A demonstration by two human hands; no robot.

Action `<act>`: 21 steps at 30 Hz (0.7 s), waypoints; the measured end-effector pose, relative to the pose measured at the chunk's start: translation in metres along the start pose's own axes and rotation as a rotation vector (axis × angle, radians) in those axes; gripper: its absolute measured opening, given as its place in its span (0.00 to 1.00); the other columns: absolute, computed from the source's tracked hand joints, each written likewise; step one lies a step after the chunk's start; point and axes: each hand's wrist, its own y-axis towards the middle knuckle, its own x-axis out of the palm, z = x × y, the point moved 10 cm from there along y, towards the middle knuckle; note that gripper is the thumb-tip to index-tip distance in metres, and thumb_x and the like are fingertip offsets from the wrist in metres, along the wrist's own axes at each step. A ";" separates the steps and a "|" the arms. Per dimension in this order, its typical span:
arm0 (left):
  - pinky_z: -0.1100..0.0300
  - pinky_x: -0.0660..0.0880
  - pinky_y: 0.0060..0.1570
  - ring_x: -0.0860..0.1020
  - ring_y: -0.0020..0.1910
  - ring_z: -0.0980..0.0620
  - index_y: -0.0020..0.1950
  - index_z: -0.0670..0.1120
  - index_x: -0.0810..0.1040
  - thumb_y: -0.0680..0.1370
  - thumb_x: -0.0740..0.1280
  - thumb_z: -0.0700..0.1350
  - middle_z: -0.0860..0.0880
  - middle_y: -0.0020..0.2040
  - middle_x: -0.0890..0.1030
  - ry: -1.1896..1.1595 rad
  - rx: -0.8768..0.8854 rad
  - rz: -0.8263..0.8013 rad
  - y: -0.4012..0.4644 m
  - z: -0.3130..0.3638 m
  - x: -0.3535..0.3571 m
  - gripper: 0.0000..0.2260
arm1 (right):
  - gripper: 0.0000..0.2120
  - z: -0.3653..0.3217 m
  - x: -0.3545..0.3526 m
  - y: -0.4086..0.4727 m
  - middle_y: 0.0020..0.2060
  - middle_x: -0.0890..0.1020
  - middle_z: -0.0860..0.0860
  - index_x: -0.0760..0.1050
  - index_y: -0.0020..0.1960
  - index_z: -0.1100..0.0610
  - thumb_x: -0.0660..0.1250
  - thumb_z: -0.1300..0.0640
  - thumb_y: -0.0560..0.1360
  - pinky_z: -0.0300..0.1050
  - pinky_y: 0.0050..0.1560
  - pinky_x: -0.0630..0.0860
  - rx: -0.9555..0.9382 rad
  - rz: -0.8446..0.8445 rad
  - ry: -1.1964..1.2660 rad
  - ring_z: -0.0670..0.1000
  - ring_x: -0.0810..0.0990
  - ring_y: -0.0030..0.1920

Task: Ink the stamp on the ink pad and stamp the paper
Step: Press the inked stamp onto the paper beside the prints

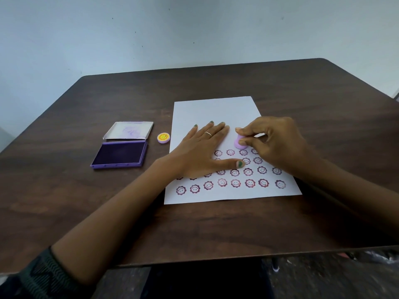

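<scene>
The right hand (274, 145) pinches the stamp (239, 142) on the paper (216, 113), stamping; the left hand (200, 152) lies flat, fingers spread. Next, seemingly: lift straight up; re-ink at the ink pad (121, 155).

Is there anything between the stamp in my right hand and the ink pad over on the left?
Yes. Your left hand lies flat on the paper between the stamp and the open ink pad; the small yellow-topped cap also sits there.

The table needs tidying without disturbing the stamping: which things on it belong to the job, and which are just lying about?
In use:
- stamp, pinched by the right hand
- paper, held flat by the left hand
- ink pad, with its lid open

Lying about:
- stamp cap with the smiley top, beside the paper
</scene>
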 end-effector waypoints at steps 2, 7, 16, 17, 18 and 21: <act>0.51 0.38 0.73 0.43 0.77 0.52 0.77 0.51 0.44 0.66 0.49 0.72 0.53 0.79 0.45 -0.005 -0.001 0.001 0.000 0.000 0.000 0.45 | 0.13 0.002 -0.001 0.001 0.46 0.85 0.58 0.80 0.52 0.63 0.72 0.61 0.68 0.38 0.45 0.77 0.020 -0.001 0.022 0.50 0.81 0.42; 0.51 0.38 0.73 0.43 0.77 0.52 0.77 0.51 0.44 0.66 0.49 0.72 0.52 0.79 0.45 0.000 -0.001 0.000 0.001 0.000 0.000 0.45 | 0.13 0.003 0.001 0.000 0.46 0.85 0.58 0.80 0.52 0.62 0.72 0.61 0.68 0.34 0.45 0.77 0.017 -0.025 0.015 0.48 0.81 0.42; 0.51 0.38 0.73 0.43 0.77 0.51 0.77 0.51 0.44 0.65 0.49 0.73 0.52 0.79 0.46 -0.001 0.013 0.012 0.002 -0.003 0.002 0.46 | 0.13 0.000 0.002 -0.001 0.46 0.85 0.58 0.80 0.52 0.63 0.72 0.61 0.68 0.35 0.45 0.75 0.011 -0.008 -0.019 0.49 0.81 0.41; 0.51 0.38 0.72 0.43 0.77 0.51 0.77 0.51 0.43 0.65 0.49 0.73 0.52 0.79 0.46 -0.001 0.013 0.013 0.002 -0.003 0.002 0.46 | 0.13 0.000 0.001 -0.001 0.47 0.85 0.58 0.80 0.52 0.63 0.72 0.61 0.68 0.36 0.45 0.75 0.020 -0.005 -0.012 0.49 0.81 0.41; 0.51 0.37 0.72 0.43 0.77 0.51 0.77 0.51 0.43 0.65 0.49 0.73 0.52 0.79 0.46 -0.001 0.012 0.013 0.002 -0.003 0.001 0.46 | 0.13 0.002 0.000 -0.001 0.47 0.85 0.58 0.79 0.52 0.63 0.72 0.61 0.68 0.34 0.45 0.75 0.036 0.001 0.003 0.49 0.81 0.41; 0.51 0.38 0.72 0.43 0.77 0.51 0.77 0.51 0.44 0.66 0.49 0.72 0.52 0.79 0.46 0.003 0.013 0.011 0.002 -0.003 0.001 0.45 | 0.13 0.004 -0.001 -0.001 0.47 0.85 0.58 0.79 0.52 0.63 0.72 0.61 0.68 0.31 0.44 0.73 0.053 0.010 0.010 0.47 0.80 0.41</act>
